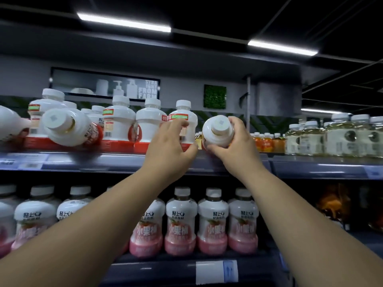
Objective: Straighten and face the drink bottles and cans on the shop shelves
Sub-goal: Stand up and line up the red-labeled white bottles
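Observation:
On the upper shelf (pixel 124 160) stand several white bottles with red bases. My left hand (pixel 172 146) grips an upright white bottle (pixel 184 117) at its middle. My right hand (pixel 234 139) holds another white bottle (pixel 217 131) tipped over, its cap pointing at me, just right of the first. Further left, one more white bottle (pixel 68 127) lies tilted with its cap toward me, and a fallen one (pixel 10 123) shows at the left edge.
To the right on the same shelf are small orange drink bottles (pixel 265 141) and pale yellow bottles (pixel 335 137). The lower shelf holds a row of upright white-and-pink bottles (pixel 211 222). A price tag (pixel 216 272) hangs on the lower shelf edge.

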`<state>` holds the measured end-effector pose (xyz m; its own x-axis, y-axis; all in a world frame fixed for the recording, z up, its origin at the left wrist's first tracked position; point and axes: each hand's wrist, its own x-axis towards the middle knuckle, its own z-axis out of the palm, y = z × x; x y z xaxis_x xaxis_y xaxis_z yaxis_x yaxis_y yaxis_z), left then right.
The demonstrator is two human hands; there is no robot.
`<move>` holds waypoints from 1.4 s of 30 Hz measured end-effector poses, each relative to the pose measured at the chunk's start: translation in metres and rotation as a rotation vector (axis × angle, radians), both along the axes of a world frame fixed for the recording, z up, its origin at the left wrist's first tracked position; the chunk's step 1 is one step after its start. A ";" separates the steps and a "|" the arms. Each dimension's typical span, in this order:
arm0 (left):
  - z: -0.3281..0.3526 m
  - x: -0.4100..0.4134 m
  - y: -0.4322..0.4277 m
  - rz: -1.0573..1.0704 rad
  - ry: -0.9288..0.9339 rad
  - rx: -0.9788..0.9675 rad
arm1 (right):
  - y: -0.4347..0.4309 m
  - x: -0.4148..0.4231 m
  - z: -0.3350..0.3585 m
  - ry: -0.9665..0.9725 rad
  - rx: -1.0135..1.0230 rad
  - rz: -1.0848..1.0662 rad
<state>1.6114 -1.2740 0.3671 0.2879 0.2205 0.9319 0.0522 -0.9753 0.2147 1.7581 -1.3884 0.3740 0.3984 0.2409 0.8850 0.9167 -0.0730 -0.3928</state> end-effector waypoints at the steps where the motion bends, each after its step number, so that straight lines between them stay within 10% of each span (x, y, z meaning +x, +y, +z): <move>1: 0.003 0.002 -0.002 0.029 -0.022 0.009 | -0.002 0.004 0.006 0.009 0.019 0.039; 8: 0.014 0.022 -0.010 0.201 -0.007 -0.064 | 0.002 0.035 0.051 0.334 -0.070 0.231; 15: 0.021 0.038 -0.015 0.328 0.064 -0.172 | -0.015 0.048 0.044 0.165 -0.215 0.071; 42: 0.032 0.062 0.004 -0.003 0.293 -0.491 | -0.010 0.069 0.019 0.296 -0.213 0.257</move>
